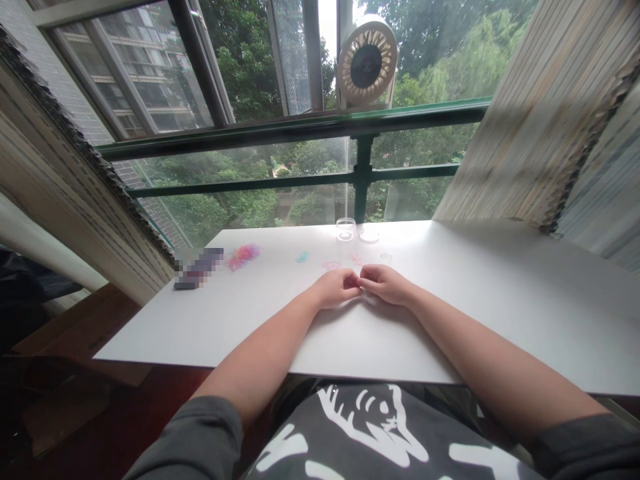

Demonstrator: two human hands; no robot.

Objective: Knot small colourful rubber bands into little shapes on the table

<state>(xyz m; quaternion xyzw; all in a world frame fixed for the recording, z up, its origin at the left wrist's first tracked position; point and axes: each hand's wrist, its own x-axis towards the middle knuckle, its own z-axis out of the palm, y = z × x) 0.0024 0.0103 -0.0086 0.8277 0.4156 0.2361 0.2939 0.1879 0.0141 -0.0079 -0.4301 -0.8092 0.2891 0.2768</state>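
My left hand and my right hand meet fingertip to fingertip just above the white table. Both are closed in a pinch; whatever sits between the fingers is too small to make out. Just beyond them lie small groups of thin loops that look like little elastic bands: a pink group, a second pinkish-red group, a pale group and a teal group. Farther left is a loose multicoloured pile of similar small pieces.
A see-through round container and a round lid-like disc stand at the table's far edge. A pixelated dark object lies at the left. Behind are a green railing, a white fan and curtains.
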